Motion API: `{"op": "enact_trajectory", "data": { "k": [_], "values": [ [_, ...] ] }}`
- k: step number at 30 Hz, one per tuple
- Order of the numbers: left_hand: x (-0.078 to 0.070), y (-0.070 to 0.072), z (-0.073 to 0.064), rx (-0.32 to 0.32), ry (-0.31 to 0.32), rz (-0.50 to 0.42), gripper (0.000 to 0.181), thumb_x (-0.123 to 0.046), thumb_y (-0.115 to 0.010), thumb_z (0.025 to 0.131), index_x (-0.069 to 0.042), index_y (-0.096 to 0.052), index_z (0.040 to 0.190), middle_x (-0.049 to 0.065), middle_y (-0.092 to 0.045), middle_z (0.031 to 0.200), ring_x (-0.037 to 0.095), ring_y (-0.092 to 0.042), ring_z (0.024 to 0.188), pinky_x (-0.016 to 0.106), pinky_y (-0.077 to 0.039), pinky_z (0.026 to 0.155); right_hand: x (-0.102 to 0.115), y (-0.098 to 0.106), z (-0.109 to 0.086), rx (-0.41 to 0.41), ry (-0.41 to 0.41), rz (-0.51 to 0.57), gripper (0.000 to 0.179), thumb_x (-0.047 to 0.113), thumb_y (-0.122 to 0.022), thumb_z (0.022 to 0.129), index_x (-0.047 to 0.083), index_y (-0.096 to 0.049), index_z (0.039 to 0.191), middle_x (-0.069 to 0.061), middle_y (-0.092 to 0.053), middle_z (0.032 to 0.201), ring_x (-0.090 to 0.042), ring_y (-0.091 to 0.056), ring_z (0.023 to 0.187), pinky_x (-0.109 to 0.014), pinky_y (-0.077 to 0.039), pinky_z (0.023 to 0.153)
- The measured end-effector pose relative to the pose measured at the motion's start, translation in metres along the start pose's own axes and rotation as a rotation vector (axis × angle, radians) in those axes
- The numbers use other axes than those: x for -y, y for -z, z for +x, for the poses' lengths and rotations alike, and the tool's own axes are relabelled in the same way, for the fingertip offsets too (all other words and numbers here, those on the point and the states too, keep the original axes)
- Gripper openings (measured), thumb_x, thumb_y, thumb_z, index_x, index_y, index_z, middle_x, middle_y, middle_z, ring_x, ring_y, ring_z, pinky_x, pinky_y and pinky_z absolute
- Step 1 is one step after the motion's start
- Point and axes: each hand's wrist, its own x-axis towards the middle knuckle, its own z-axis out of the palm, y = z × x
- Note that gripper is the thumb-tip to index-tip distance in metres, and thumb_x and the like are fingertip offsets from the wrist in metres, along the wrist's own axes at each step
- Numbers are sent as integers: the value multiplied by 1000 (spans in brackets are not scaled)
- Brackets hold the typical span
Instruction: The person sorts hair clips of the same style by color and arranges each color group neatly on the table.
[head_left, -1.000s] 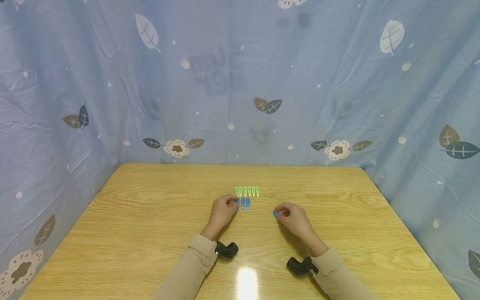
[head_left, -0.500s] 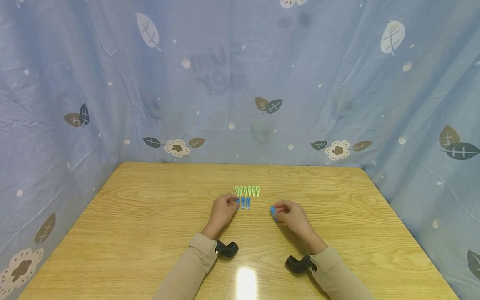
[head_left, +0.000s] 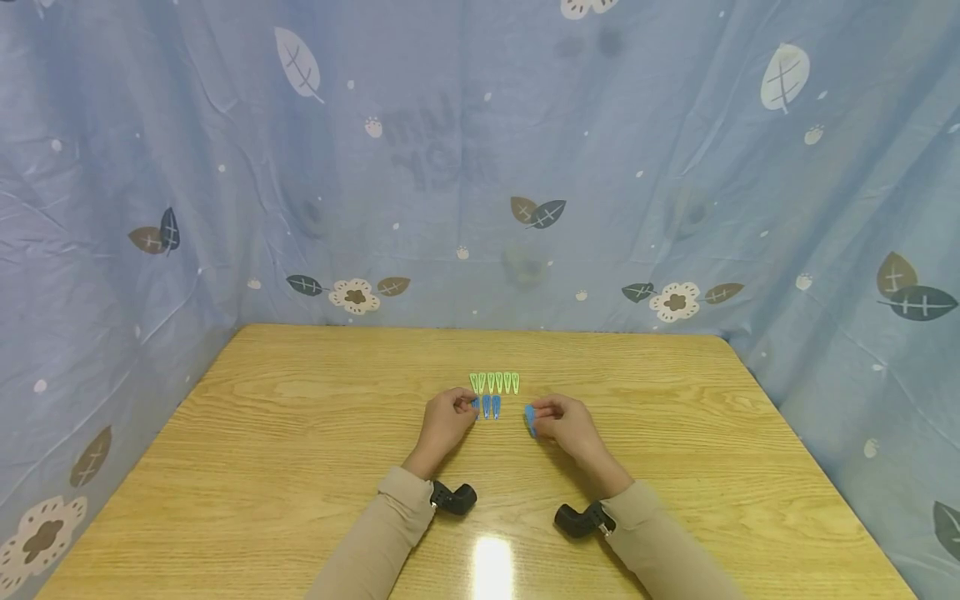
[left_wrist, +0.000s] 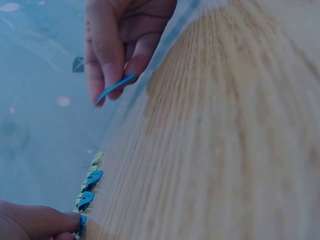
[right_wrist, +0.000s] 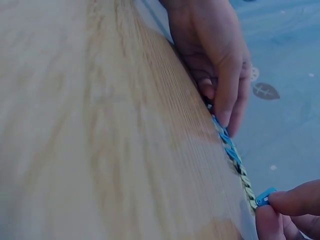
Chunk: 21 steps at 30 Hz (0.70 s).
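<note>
My right hand [head_left: 572, 429] pinches a blue hair clip [head_left: 531, 420] between thumb and fingertips, to the right of the rows. In the left wrist view this clip [left_wrist: 114, 91] shows edge-on, raised off the table. My left hand [head_left: 444, 419] rests at the left end of the blue row, thumb and finger pinching the leftmost blue hair clip [head_left: 476, 407], which they partly cover. Two more blue hair clips [head_left: 491, 407] lie just right of it, side by side. Behind them runs a row of several yellow-green hair clips [head_left: 495, 382].
The wooden table [head_left: 300, 433] spreads around both hands, with a bright light reflection near its front. A blue curtain [head_left: 450, 167] with leaf and flower prints encloses the back and sides. Black wrist cameras [head_left: 455, 499] sit below the sleeves' cuffs.
My right hand has moved left with its blue hair clip, toward the rows, and the clip has turned more upright in the head view. The left hand has stayed in place.
</note>
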Motion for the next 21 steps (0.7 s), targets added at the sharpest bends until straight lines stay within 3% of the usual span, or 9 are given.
{"op": "enact_trajectory", "data": {
  "k": [5, 12, 21],
  "values": [
    [-1, 1, 0, -1, 8, 0, 17, -2, -68, 82, 2, -69, 99, 6, -60, 76, 12, -52, 66, 23, -46, 60, 4, -13, 7, -5, 0, 23, 27, -4, -68, 80, -3, -66, 107, -14, -64, 92, -15, -60, 77, -29, -52, 65],
    [0, 0, 1, 6, 20, -2, 17, -4, -68, 83, 0, -70, 100, 5, -60, 77, 11, -52, 66, 23, -45, 60, 8, -27, 18, -26, 12, 20, 26, -2, -67, 79, -2, -68, 105, -11, -64, 88, -16, -59, 75, -27, -51, 64],
    [1, 0, 1, 3, 9, 2, 17, -3, -69, 82, 1, -70, 99, 5, -60, 76, 11, -52, 66, 23, -46, 59, 15, -39, 24, -73, 4, -46, 25, -5, -67, 76, -4, -67, 101, -10, -62, 83, -16, -57, 72, -25, -50, 61]
  ]
}}
